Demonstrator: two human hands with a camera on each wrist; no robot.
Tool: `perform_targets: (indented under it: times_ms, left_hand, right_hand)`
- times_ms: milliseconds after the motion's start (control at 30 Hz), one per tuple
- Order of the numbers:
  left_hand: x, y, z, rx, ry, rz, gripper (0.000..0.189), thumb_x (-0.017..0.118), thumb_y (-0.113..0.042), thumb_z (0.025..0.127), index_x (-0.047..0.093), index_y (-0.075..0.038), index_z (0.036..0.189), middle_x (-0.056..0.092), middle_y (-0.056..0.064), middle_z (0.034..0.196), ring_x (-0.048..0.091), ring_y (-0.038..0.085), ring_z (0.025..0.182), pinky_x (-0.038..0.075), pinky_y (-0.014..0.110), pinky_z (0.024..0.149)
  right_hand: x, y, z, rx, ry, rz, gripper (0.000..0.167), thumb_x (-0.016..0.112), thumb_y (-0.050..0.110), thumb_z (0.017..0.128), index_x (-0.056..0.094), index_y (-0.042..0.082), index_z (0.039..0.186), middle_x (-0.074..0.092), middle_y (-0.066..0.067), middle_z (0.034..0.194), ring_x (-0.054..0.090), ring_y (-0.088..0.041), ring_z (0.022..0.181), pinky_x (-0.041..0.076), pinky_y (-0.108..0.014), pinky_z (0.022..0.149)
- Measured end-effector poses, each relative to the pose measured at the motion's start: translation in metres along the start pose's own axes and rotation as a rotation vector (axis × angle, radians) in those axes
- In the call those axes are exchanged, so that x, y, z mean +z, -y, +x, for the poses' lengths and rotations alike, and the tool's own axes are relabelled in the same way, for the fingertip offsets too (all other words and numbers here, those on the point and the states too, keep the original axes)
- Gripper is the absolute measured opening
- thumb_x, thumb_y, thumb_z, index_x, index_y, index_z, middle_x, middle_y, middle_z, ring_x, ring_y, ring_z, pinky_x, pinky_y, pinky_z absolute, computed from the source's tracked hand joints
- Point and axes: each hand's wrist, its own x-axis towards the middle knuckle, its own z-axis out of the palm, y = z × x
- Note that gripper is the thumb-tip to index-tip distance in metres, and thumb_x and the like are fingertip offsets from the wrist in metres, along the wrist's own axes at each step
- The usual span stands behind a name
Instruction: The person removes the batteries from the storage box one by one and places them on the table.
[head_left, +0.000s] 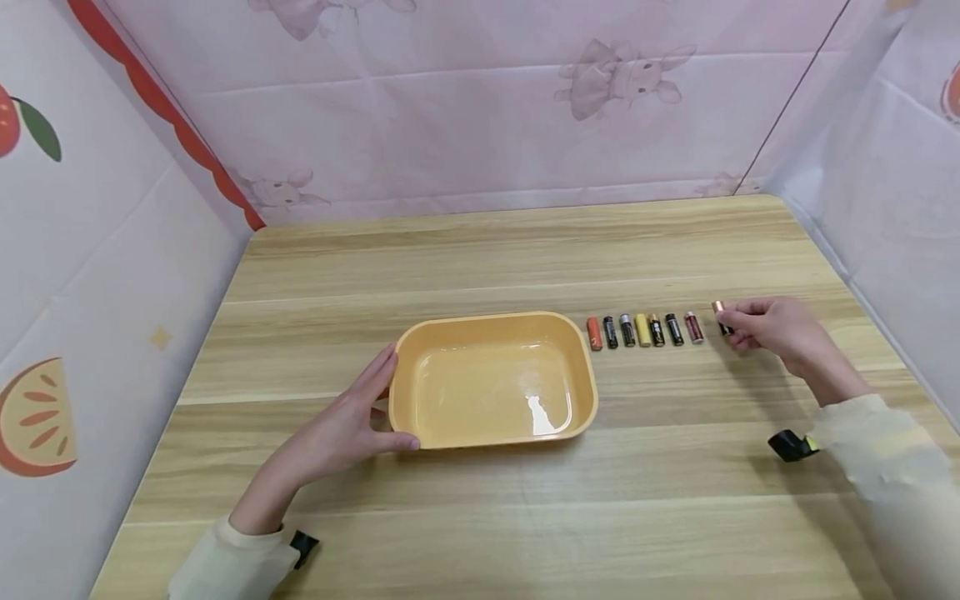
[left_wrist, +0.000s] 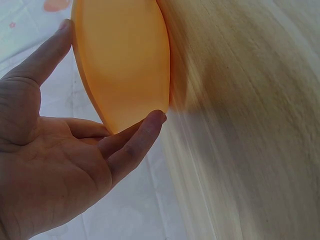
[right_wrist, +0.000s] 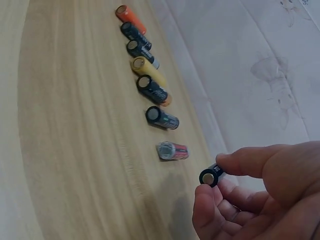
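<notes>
My left hand (head_left: 348,425) holds the left end of a yellow plastic basin (head_left: 491,442), thumb at the front rim and fingers round the side wall. In the left wrist view the basin's outer wall (left_wrist: 122,60) lies between the spread thumb and the fingers. To the right, my right hand (head_left: 783,333) pinches a black battery with a copper end (head_left: 718,307) between thumb and fingers. This battery (right_wrist: 209,178) shows its flat end in the right wrist view. Nearest to it in the row is a dark red battery (head_left: 693,327), lying on the table.
Several batteries lie side by side right of the basin, among them an orange one (head_left: 594,333), a yellow one (head_left: 642,330) and a black one (head_left: 674,329). The wooden table (head_left: 480,533) is bordered by a pink printed sheet (head_left: 465,133) behind and pale sheets at the sides.
</notes>
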Motion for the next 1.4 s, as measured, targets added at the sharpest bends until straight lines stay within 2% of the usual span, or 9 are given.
perform_targets:
  times_ms: [133, 267, 733, 1167, 1400]
  left_hand:
    - [0.0, -0.001, 0.0, -0.009, 0.003, -0.002, 0.116, 0.09, -0.026, 0.083, 0.011, -0.002, 0.165, 0.002, 0.014, 0.172, 0.052, 0.031, 0.132, 0.057, 0.039, 0.094]
    - [0.0, -0.001, -0.001, -0.013, 0.003, -0.002, 0.116, 0.09, -0.026, 0.083, 0.011, -0.002, 0.165, 0.002, 0.015, 0.172, 0.052, 0.032, 0.132, 0.057, 0.039, 0.094]
    - [0.001, 0.001, 0.002, -0.028, 0.004, -0.003, 0.119, 0.091, -0.02, 0.081, 0.01, -0.007, 0.166, 0.001, 0.01, 0.173, 0.051, 0.03, 0.134, 0.057, 0.038, 0.095]
    - [0.002, 0.001, 0.002, -0.032, 0.001, 0.009, 0.119, 0.091, -0.021, 0.081, 0.009, -0.006, 0.166, 0.0, 0.008, 0.173, 0.051, 0.029, 0.135, 0.057, 0.037, 0.095]
    - [0.003, 0.002, 0.003, -0.001, -0.004, -0.01, 0.118, 0.091, -0.021, 0.082, 0.01, -0.005, 0.166, 0.002, 0.013, 0.173, 0.052, 0.033, 0.133, 0.058, 0.038, 0.092]
  right_hand:
    - [0.006, -0.003, 0.002, 0.005, -0.027, -0.024, 0.038, 0.066, 0.019, 0.103, 0.066, -0.017, 0.118, 0.066, 0.002, 0.074, 0.061, -0.007, 0.064, 0.06, -0.027, 0.059]
    - [0.01, -0.005, 0.003, 0.024, -0.045, -0.084, 0.048, 0.067, 0.024, 0.103, 0.064, -0.02, 0.123, 0.065, 0.002, 0.072, 0.06, -0.008, 0.061, 0.058, -0.026, 0.056]
    - [0.014, -0.003, 0.003, 0.026, -0.071, -0.294, 0.049, 0.064, 0.043, 0.103, 0.071, -0.006, 0.106, 0.061, 0.001, 0.065, 0.057, -0.016, 0.059, 0.043, -0.031, 0.053]
    - [0.014, -0.002, 0.001, 0.018, -0.079, -0.307, 0.053, 0.058, 0.049, 0.104, 0.072, -0.001, 0.095, 0.061, 0.001, 0.065, 0.055, -0.018, 0.061, 0.04, -0.032, 0.055]
    - [0.012, -0.003, 0.0, 0.036, -0.074, -0.28, 0.064, 0.055, 0.057, 0.103, 0.071, -0.005, 0.112, 0.063, 0.0, 0.068, 0.056, -0.018, 0.064, 0.041, -0.033, 0.055]
